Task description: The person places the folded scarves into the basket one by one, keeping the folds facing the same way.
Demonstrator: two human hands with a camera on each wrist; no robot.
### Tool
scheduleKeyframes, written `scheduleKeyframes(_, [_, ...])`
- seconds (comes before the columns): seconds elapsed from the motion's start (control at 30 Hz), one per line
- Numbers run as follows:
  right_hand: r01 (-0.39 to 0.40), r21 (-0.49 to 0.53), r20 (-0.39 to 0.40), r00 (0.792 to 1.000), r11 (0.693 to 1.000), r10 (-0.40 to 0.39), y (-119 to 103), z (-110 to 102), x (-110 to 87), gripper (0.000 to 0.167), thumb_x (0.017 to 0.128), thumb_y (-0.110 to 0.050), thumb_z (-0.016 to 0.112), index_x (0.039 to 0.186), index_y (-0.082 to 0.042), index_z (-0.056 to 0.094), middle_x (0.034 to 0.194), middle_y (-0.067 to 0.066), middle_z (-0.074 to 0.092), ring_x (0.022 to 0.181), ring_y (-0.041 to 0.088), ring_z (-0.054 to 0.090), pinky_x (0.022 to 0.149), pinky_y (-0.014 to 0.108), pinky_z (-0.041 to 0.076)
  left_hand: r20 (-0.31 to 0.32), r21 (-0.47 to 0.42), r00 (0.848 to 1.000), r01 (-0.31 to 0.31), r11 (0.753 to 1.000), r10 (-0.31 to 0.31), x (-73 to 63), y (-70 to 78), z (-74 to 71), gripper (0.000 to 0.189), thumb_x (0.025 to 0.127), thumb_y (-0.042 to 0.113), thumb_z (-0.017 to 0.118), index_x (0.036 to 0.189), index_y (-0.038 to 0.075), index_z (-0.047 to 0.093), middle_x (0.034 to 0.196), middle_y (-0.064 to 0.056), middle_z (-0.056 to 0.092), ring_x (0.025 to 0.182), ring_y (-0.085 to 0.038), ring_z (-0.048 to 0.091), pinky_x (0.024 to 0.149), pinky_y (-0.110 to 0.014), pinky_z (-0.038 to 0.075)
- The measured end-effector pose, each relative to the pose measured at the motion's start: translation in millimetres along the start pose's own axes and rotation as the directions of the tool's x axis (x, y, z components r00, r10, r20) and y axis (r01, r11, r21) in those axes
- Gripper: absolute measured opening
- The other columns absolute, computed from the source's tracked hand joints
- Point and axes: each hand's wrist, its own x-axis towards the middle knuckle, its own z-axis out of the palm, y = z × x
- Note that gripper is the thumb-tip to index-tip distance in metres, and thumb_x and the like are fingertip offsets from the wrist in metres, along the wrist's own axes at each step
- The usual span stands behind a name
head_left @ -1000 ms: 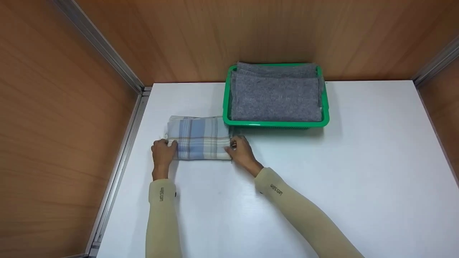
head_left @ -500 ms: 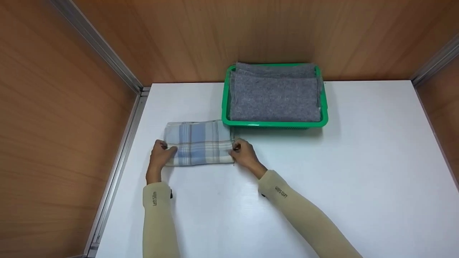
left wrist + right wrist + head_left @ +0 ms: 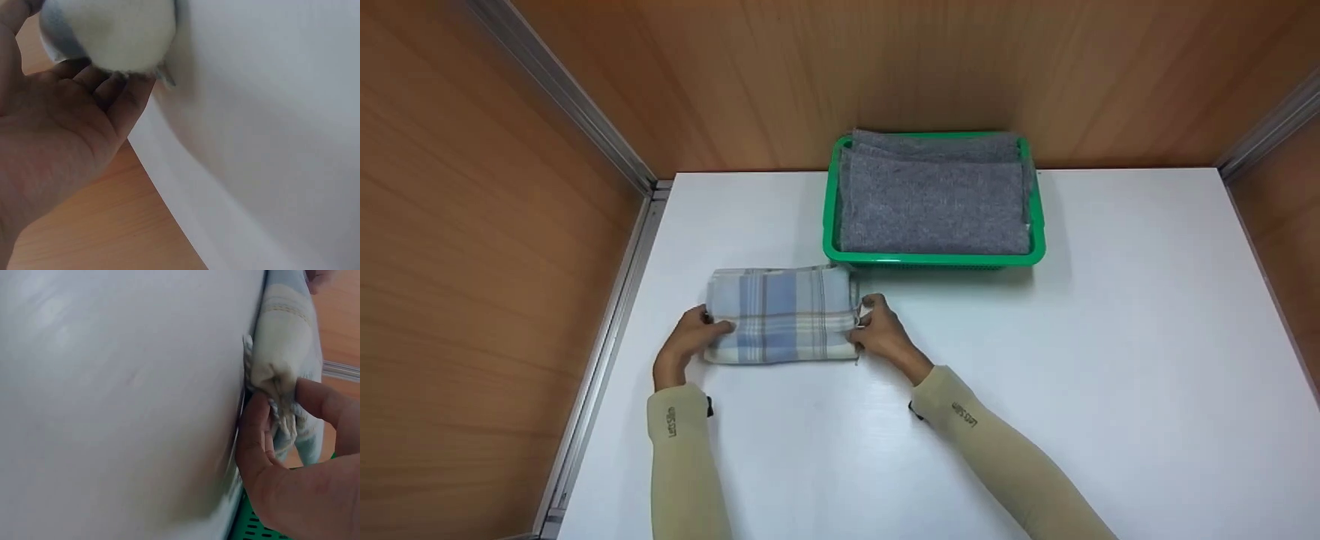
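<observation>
A folded plaid cloth [image 3: 780,315] in pale blue, white and brown stripes lies on the white table, just in front of the basket. My left hand [image 3: 690,337] grips its left side, thumb on top and fingers at the edge; the left wrist view shows those fingers [image 3: 126,104] under the rounded cloth end [image 3: 126,34]. On the opposite side my right hand [image 3: 881,330] pinches the cloth's right edge. In the right wrist view, thumb and fingers close around the fringed, layered end [image 3: 284,402] near the tabletop.
Behind the cloth, a green plastic basket [image 3: 934,259] holds folded grey cloths [image 3: 934,202] and stands near the wooden back wall [image 3: 780,82]. A wooden side panel [image 3: 495,285] with a metal rail borders the white table [image 3: 1072,390] on the left.
Both hands have drawn the plaid cloth toward the person and slightly right, bringing its far edge out from beside the basket to in front of it. The basket stays put.
</observation>
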Motion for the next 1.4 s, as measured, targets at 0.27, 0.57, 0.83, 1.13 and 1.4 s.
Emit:
scheduleKeyframes(0.27, [-0.092,0.099,0.148,0.986,0.991,0.076,1,-11,-5.2,0.030,0.090,-0.007,0.068,0.116,0.001,0.054,0.098,0.007,0.054,0.079,0.016,0.055,0.071,0.033,0.047,0.080,-0.014,0.997,-0.015,1.000,0.016,-2.1,1.5,3.3,0.079,0.099,0.022,0.066,0.162,-0.009,0.028,0.165,-0.032,0.032,0.152,-0.045,0.032,0.124,-0.059,0.027])
scheduleKeyframes(0.57, [-0.117,0.165,0.150,0.984,0.979,0.092,6,-23,-12.0,0.029,0.103,-0.029,0.071,0.106,-0.006,0.054,0.090,0.004,0.053,0.077,0.016,0.051,0.073,0.033,0.046,0.090,-0.028,0.994,-0.055,0.998,0.057,-1.3,4.4,14.3,0.079,0.096,0.020,0.070,0.162,-0.006,0.033,0.161,-0.030,0.039,0.149,-0.044,0.037,0.123,-0.059,0.029])
scheduleKeyframes(0.83, [-0.107,0.244,0.083,0.993,0.964,0.090,12,-32,-15.9,0.034,0.101,-0.019,0.071,0.123,0.004,0.057,0.096,0.005,0.065,0.078,0.012,0.059,0.070,0.029,0.048,0.141,-0.133,0.985,-0.083,0.988,0.102,2.4,7.9,23.2,0.087,0.097,0.022,0.072,0.166,-0.002,0.024,0.166,-0.026,0.033,0.155,-0.041,0.031,0.127,-0.056,0.023])
scheduleKeyframes(1.13, [-0.099,0.213,0.081,0.993,0.972,0.083,22,-60,-26.7,0.024,0.102,-0.020,0.071,0.110,-0.003,0.057,0.079,0.000,0.057,0.065,0.011,0.051,0.064,0.032,0.043,0.203,-0.195,0.972,-0.074,0.978,0.114,6.3,12.4,45.8,0.087,0.097,0.027,0.076,0.165,0.001,0.028,0.160,-0.021,0.044,0.150,-0.037,0.040,0.127,-0.052,0.025])
scheduleKeyframes(1.4, [-0.091,0.200,0.070,0.994,0.976,0.079,33,-87,-40.1,0.022,0.103,-0.018,0.069,0.099,-0.009,0.050,0.073,-0.003,0.042,0.061,0.012,0.040,0.062,0.035,0.038,0.218,-0.215,0.961,-0.122,0.969,0.169,7.2,24.3,68.0,0.081,0.098,0.026,0.076,0.162,0.000,0.033,0.153,-0.021,0.050,0.142,-0.035,0.048,0.122,-0.051,0.034])
